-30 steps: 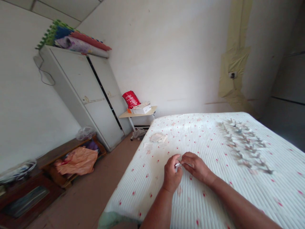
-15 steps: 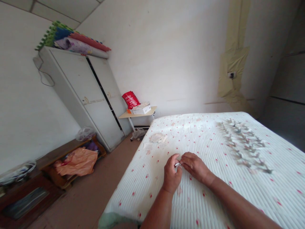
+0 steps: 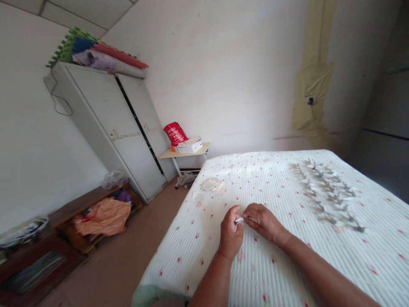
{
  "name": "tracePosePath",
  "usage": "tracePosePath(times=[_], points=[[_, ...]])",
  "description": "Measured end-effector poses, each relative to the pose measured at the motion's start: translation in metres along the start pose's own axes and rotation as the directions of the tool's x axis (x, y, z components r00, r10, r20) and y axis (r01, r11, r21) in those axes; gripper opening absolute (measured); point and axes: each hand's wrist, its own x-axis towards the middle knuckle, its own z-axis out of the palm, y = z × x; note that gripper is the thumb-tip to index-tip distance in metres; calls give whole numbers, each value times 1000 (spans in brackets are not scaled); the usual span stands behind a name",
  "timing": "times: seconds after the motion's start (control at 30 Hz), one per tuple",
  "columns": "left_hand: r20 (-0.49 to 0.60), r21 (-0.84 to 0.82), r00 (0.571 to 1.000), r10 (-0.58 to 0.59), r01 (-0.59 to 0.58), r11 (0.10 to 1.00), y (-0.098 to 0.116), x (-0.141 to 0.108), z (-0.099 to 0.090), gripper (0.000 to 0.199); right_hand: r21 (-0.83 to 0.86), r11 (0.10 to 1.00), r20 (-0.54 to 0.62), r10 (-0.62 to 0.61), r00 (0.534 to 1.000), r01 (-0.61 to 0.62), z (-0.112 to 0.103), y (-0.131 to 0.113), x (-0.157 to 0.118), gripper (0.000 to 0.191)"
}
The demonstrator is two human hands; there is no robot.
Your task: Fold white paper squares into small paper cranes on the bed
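Note:
My left hand and my right hand hover close together above a white ribbed bedspread with red dots. Between their fingertips is a small strip of white paper, pinched by both hands and partly hidden by the fingers. Further right on the bed lie rows of small folded paper pieces, well away from my right hand. A few loose paper scraps lie on the bedspread beyond my left hand.
A white metal wardrobe stands in the corner, with rolled mats on top. A small table holds a white box and a red bag. Beyond the bed's left edge are a brown floor and a low wooden shelf holding orange plastic.
My right hand has shifted slightly right along the paper strip, and the fingers of both hands still pinch it. The room view has barely moved.

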Motion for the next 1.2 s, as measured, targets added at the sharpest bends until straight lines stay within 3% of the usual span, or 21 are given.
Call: tracePosePath(times=[0.17,0.4,0.63,0.83,1.0,1.2], points=[[-6,3,1000,4,-4,1000,-1,0,0,44,-73,997,14,-14,1000,16,0,2,-1,16],[-24,21,999,29,-29,999,0,1,0,42,-35,999,11,-25,1000,25,0,2,-2,15],[-63,45,998,-13,16,999,-2,1,0,20,-46,999,5,-28,1000,28,-3,-2,-1,15],[-85,81,996,-12,19,997,-1,2,1,18,-46,998,26,-41,999,42,-2,-2,0,13],[-63,159,997,52,-41,986,0,2,2,19,30,999,61,14,998,-16,2,3,-2,8],[9,201,994,111,-111,973,-2,1,2,19,120,987,56,99,994,-105,3,4,-2,16]])
